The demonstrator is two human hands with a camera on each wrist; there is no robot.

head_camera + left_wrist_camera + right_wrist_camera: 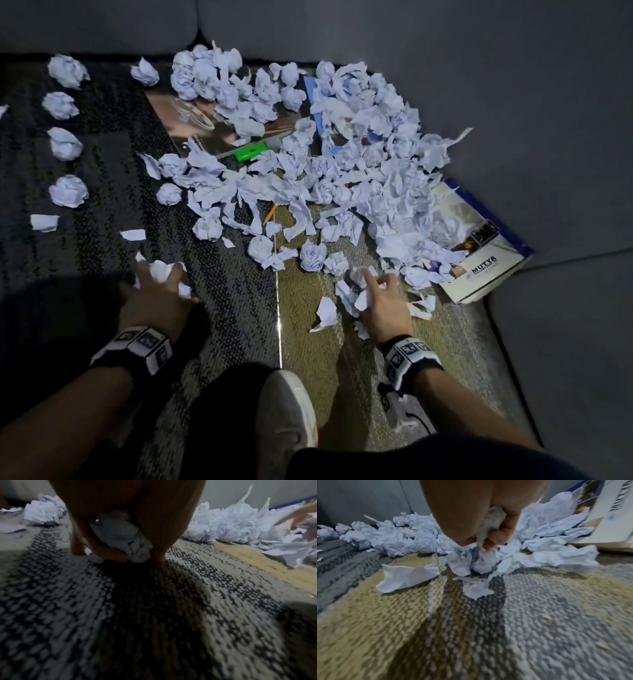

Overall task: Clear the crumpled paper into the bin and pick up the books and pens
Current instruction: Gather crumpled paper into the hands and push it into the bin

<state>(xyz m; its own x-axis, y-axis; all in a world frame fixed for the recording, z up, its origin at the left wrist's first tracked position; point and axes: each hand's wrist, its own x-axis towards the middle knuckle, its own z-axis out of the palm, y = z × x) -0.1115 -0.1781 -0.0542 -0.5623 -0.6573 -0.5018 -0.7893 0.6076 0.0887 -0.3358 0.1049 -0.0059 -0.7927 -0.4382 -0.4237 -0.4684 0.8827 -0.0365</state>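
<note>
A big heap of crumpled white paper (342,178) covers the carpet ahead. My left hand (156,294) grips a crumpled paper ball (120,536) against the dark carpet. My right hand (380,298) holds a wad of crumpled paper (493,520) at the heap's near edge. A white and blue book (486,267) lies at the right, partly under paper. A brown-covered book (191,116) lies at the back left and a blue one (318,106) shows through the heap. An orange pencil (270,214) and a green object (251,152) lie among the paper.
Several single paper balls (65,144) lie in a column at the far left. Grey walls (513,102) close the corner behind and to the right. My white shoe (286,407) stands on the carpet between my arms. No bin is in view.
</note>
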